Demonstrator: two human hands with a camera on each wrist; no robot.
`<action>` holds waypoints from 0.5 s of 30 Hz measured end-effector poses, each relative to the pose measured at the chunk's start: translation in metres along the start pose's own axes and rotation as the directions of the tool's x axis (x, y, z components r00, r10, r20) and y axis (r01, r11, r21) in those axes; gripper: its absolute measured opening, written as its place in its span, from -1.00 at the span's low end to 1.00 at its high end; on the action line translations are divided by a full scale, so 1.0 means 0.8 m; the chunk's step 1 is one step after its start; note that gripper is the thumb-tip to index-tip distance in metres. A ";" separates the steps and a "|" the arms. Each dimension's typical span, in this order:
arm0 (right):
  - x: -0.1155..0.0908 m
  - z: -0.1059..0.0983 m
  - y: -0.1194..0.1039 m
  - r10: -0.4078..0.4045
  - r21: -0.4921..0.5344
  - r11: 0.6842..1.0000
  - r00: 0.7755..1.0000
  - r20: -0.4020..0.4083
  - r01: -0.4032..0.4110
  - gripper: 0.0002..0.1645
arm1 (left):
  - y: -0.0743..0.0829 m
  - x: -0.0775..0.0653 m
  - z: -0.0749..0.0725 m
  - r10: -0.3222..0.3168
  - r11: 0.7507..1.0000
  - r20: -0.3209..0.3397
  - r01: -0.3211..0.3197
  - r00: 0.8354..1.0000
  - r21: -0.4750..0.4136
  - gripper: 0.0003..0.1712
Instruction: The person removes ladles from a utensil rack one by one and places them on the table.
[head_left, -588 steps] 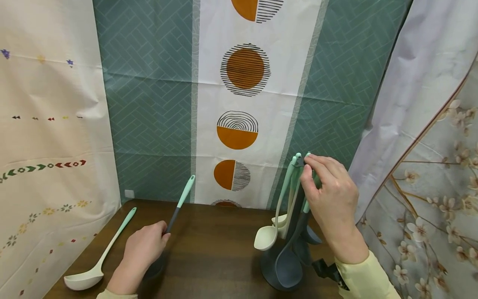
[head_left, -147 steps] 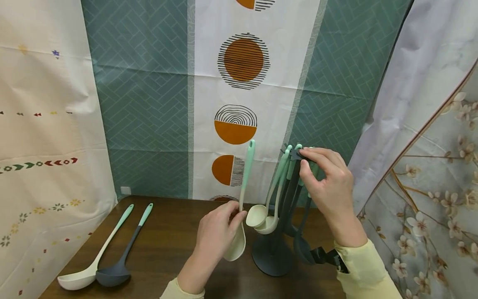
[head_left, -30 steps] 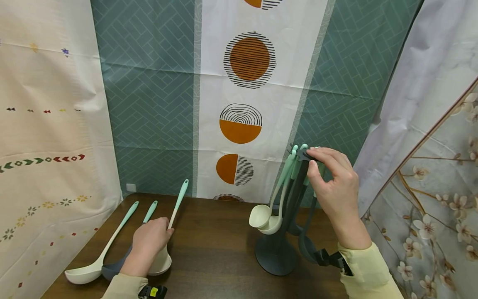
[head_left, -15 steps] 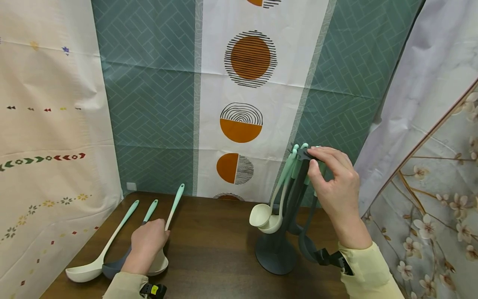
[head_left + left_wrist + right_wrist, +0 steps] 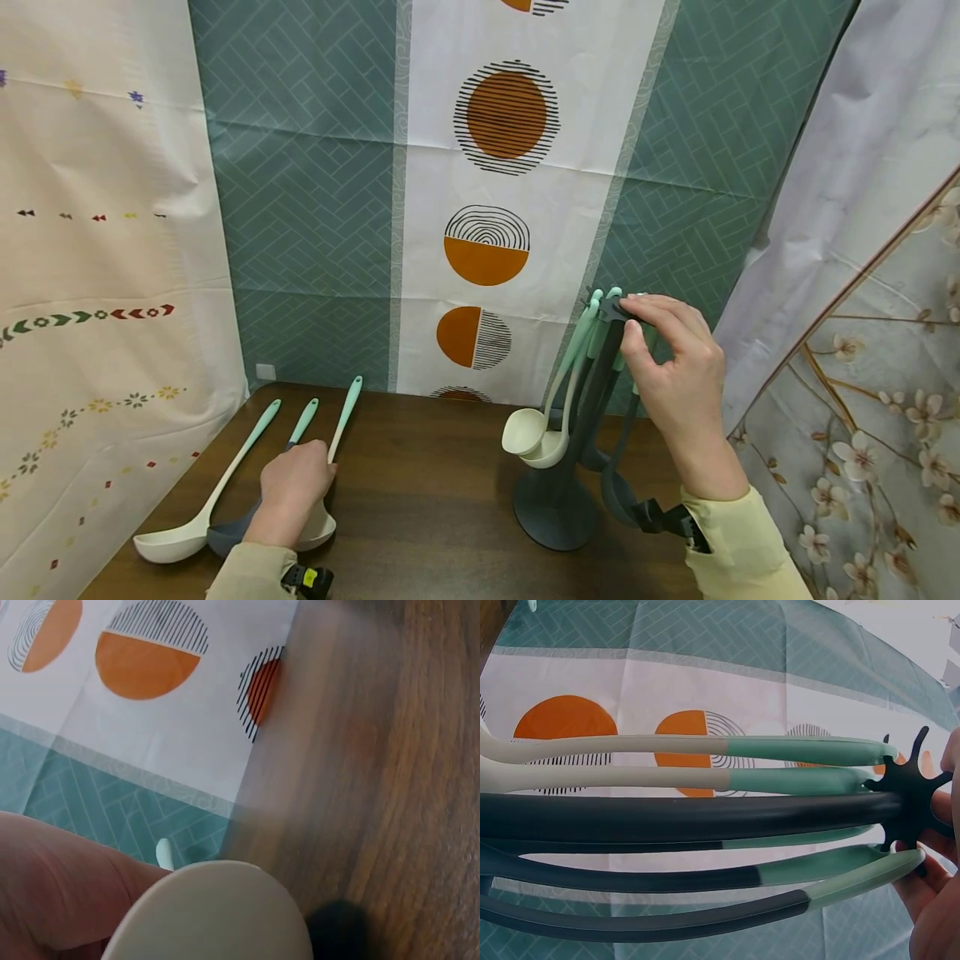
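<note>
On the left of the table, my left hand (image 5: 292, 492) grips a cream spoon (image 5: 349, 407) with a mint handle. Its handle leans up and away from me; the hand covers its middle, and whether the bowl rests on the wood is hard to tell. The rounded bowl fills the bottom of the left wrist view. Beside it lie a dark grey ladle (image 5: 232, 533), partly hidden by my hand, and a cream ladle (image 5: 174, 543). At the right, my right hand (image 5: 678, 383) pinches the hooked top of a dark utensil stand (image 5: 557, 518).
Two cream ladles, a front one (image 5: 523, 432) and a lower one (image 5: 551, 450), hang on the stand's left. Dark utensils, including a dark ladle (image 5: 618, 500), hang on its right. Patterned cloth (image 5: 300, 208) covers the wall behind the brown table (image 5: 427, 500).
The cream spoon came from near the stand to the left, beside the two ladles. Lately its handle has sunk lower and slightly leftward. My right hand has stayed on the stand.
</note>
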State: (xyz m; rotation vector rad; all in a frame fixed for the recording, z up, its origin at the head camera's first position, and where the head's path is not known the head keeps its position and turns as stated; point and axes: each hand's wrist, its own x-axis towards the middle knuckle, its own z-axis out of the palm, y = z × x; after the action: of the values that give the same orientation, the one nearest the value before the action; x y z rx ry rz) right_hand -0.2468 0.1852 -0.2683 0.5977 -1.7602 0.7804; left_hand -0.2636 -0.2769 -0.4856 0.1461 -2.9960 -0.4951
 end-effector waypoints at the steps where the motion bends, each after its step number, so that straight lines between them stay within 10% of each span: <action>1: 0.000 0.000 0.000 0.000 0.001 1.000 1.000 -0.001 0.000 -0.65 | 0.000 0.000 0.000 -0.002 1.000 0.004 0.002 1.000 0.001 -0.74; 15: 0.000 0.000 0.000 0.004 -0.001 1.000 1.000 -0.001 -0.004 -0.66 | -0.009 0.002 0.001 -0.010 1.000 0.031 0.010 0.999 0.017 -0.73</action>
State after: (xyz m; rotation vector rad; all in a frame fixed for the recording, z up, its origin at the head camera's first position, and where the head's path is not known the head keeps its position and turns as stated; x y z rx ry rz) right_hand -0.2467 0.1849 -0.2686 0.5929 -1.7610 0.7828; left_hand -0.2644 -0.2836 -0.4882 0.1563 -3.0321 -0.4773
